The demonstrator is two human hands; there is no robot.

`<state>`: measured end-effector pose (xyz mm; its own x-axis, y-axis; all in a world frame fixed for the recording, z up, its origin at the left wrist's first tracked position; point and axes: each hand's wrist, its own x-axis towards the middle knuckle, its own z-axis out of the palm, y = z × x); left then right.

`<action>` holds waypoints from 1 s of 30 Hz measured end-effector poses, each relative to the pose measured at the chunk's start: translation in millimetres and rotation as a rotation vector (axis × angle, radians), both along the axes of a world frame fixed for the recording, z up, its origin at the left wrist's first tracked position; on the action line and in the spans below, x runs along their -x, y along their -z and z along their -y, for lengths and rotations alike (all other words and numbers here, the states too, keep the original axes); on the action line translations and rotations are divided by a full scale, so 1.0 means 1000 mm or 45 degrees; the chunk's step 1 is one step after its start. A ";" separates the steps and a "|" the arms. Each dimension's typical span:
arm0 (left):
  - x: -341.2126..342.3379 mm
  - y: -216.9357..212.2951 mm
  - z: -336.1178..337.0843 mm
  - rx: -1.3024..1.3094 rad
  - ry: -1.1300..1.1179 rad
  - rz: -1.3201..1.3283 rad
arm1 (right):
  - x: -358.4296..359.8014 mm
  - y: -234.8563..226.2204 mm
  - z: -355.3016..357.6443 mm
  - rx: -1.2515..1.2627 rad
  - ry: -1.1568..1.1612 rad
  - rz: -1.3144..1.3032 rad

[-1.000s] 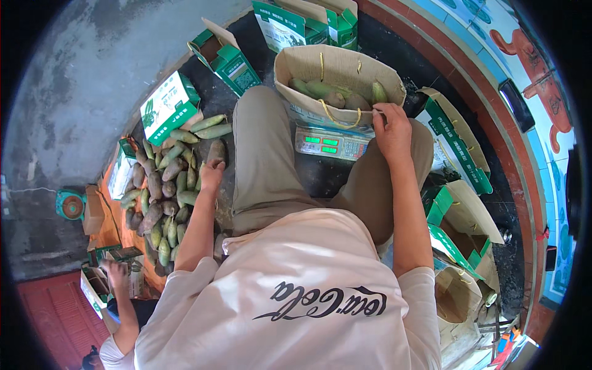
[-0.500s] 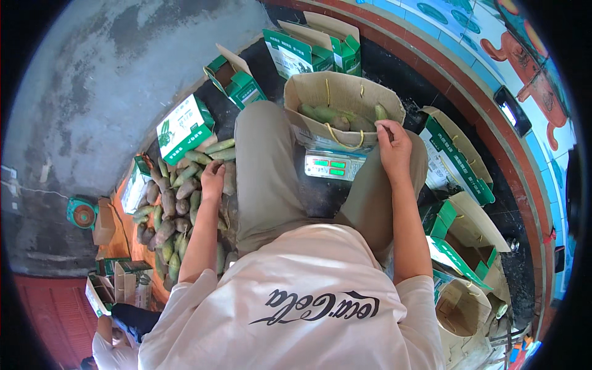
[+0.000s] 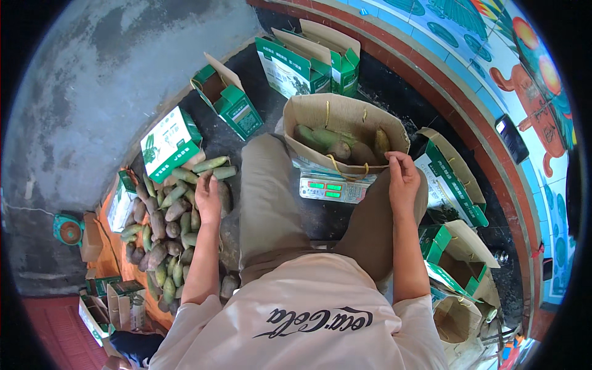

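Note:
A brown-lined carton (image 3: 311, 111) with yellow cord handles stands on a scale (image 3: 333, 187) with green lit digits, in front of my knees. Inside it lie several green and brownish radishes (image 3: 327, 137); one radish (image 3: 382, 143) leans upright against its right wall. At the carton's near right rim my right hand (image 3: 402, 176) is closed, its fingertips pinching the edge. On my left, my left hand (image 3: 208, 200) hovers at the right side of a radish pile (image 3: 161, 228), fingers slightly apart, with nothing visible in them.
Green and white cartons stand around me: one box (image 3: 171, 143) behind the pile, open ones (image 3: 231, 102) ahead, others (image 3: 450, 179) to my right. A phone-like dark device (image 3: 512, 139) rests by the tiled wall. At the lower left, a person's dark-clothed part (image 3: 135, 345) shows.
The radish by my right fingertips has dropped lower inside the carton, and my fingers are now at its rim. My left hand has drawn slightly away from the radishes. The whole view has shifted.

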<state>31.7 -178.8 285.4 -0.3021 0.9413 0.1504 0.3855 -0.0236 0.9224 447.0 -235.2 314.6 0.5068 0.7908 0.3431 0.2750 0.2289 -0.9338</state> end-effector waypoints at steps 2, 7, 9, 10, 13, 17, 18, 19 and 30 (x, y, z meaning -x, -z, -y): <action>-0.012 -0.012 -0.011 -0.051 0.018 -0.068 | -0.001 -0.006 0.000 0.018 -0.009 -0.044; -0.043 -0.036 -0.037 -0.308 0.093 -0.249 | -0.011 -0.014 0.000 0.093 -0.013 -0.209; -0.055 -0.045 -0.046 -0.321 0.146 -0.297 | -0.012 -0.033 0.001 0.079 0.030 -0.178; -0.062 -0.045 -0.050 -0.434 0.192 -0.443 | -0.015 -0.038 0.006 0.066 0.075 -0.151; -0.078 -0.051 -0.057 -0.624 0.302 -0.715 | -0.045 -0.037 0.013 0.072 0.230 -0.172; -0.094 -0.048 -0.065 -0.716 0.374 -0.803 | -0.103 -0.006 0.043 0.171 0.414 -0.094; -0.099 -0.049 -0.066 -0.724 0.399 -0.804 | -0.125 0.014 0.056 0.285 0.493 0.011; -0.102 -0.049 -0.066 -0.729 0.424 -0.808 | -0.141 0.031 0.068 0.283 0.536 0.016; -0.117 -0.047 -0.059 -0.715 0.520 -0.846 | -0.201 0.063 0.077 0.853 0.950 0.985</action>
<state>148.3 -119.4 332.6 0.3427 0.6934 0.6339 0.6897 -0.6438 0.3314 648.0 -312.2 251.5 0.7494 0.5333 0.3924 0.6573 -0.6704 -0.3442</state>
